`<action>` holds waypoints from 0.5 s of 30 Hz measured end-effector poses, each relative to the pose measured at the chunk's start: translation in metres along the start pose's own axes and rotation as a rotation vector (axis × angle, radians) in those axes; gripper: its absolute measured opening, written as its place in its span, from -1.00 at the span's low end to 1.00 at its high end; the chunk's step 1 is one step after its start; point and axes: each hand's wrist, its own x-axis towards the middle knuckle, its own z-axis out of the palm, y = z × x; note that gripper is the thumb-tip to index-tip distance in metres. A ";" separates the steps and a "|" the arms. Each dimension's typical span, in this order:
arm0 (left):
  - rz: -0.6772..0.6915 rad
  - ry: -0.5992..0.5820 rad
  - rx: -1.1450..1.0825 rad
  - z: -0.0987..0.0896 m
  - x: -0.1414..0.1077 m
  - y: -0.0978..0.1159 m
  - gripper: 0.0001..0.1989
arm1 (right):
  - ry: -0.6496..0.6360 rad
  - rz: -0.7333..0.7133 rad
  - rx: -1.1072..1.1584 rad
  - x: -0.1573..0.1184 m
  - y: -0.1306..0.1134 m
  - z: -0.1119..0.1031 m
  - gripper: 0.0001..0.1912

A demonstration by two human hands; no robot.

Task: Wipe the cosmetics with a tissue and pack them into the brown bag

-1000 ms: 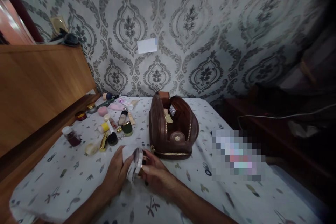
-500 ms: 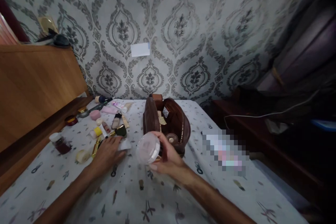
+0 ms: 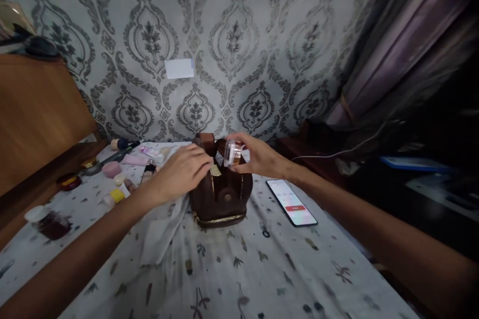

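A brown bag [image 3: 213,207] with a gold zip stands unzipped on the patterned cloth. At its left rim is my left hand [image 3: 183,169], fingers curled against the bag's edge. Over the opening, my right hand [image 3: 258,154] grips a small see-through jar [image 3: 232,153] from the right, tilted on its side. Inside the bag a glittery silver piece [image 3: 219,158] and a yellowish piece [image 3: 216,170] show; the rest is dark. A loose white sheet [image 3: 159,239] lies below my left wrist.
Several cosmetics lie to the left, among them a pink jar [image 3: 111,169], a yellow-capped item [image 3: 117,195] and a dark red jar with white lid [image 3: 48,222]. A lit phone [image 3: 292,203] lies right of the bag. Wallpaper [image 3: 235,35] rises behind; a wooden panel [image 3: 37,114] stands left.
My right hand has carried the jar up and over the bag's opening. My left hand has moved from among the cosmetics to the bag's left rim. The view has swung right.
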 end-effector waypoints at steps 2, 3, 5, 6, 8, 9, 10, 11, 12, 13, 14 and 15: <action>0.087 -0.248 0.049 0.004 0.032 0.004 -0.64 | -0.054 -0.017 -0.191 0.009 0.002 0.000 -0.35; 0.090 -0.383 0.078 0.008 0.043 0.005 -0.65 | -0.084 -0.013 -0.263 0.012 0.003 0.000 -0.35; 0.069 -0.579 0.119 0.019 0.060 0.006 -0.68 | -0.154 -0.004 -0.365 0.019 0.006 0.001 -0.35; 0.061 -0.636 0.127 0.025 0.065 0.006 -0.70 | -0.190 -0.012 -0.403 0.022 0.009 0.001 -0.34; 0.065 -0.687 0.124 0.037 0.072 0.005 -0.76 | -0.259 -0.061 -0.475 0.028 0.014 0.002 -0.35; 0.068 -0.709 0.122 0.043 0.074 0.004 -0.78 | -0.295 -0.092 -0.513 0.031 0.016 0.002 -0.35; 0.070 -0.729 0.118 0.049 0.076 0.003 -0.79 | -0.331 -0.120 -0.555 0.034 0.018 0.003 -0.37; 0.073 -0.743 0.113 0.054 0.078 0.002 -0.80 | -0.365 -0.135 -0.602 0.037 0.019 0.005 -0.40; 0.076 -0.752 0.108 0.060 0.079 0.000 -0.79 | -0.402 -0.135 -0.653 0.040 0.019 0.006 -0.42; 0.078 -0.756 0.103 0.064 0.080 -0.001 -0.79 | -0.442 -0.125 -0.703 0.043 0.019 0.008 -0.44; 0.081 -0.753 0.098 0.068 0.081 -0.002 -0.80 | -0.480 -0.107 -0.747 0.046 0.017 0.010 -0.45; 0.082 -0.734 0.091 0.072 0.081 -0.004 -0.81 | -0.517 -0.088 -0.783 0.048 0.016 0.013 -0.44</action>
